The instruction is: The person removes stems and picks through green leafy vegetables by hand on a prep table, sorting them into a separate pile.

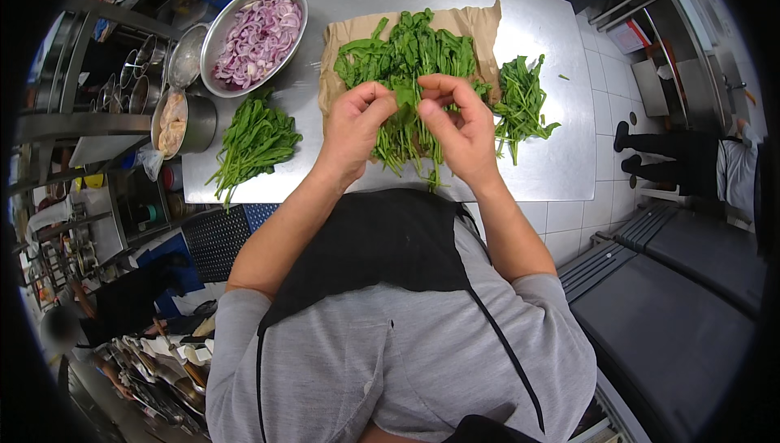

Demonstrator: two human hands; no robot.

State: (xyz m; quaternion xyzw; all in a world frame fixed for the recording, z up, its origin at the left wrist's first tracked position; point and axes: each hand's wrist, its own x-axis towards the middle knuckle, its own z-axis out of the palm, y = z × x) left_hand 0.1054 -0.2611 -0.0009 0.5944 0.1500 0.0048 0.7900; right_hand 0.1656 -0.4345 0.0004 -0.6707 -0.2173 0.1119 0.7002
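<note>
My left hand [359,117] has its thumb and forefinger pinched at the edge of a green leaf [404,95]. Facing it, my right hand [462,123] has its thumb and forefinger curled at a thin stem beside that leaf; whether they grip it is unclear. Both hands are above a heap of leafy greens [420,40], probably spinach, spread on brown paper [487,19]. A bunch of greens [259,132] lies to the left with its stems towards me. Another small pile of greens [523,98] rests right of the paper.
A steel bowl [207,71] of sliced red onions stands at the table's [536,22] back left. Near it are a steel pot [204,126] with pale raw meat, apparently chicken, and a metal lid or bowl [187,56]. Other people are at far right [682,159] and lower left [116,303].
</note>
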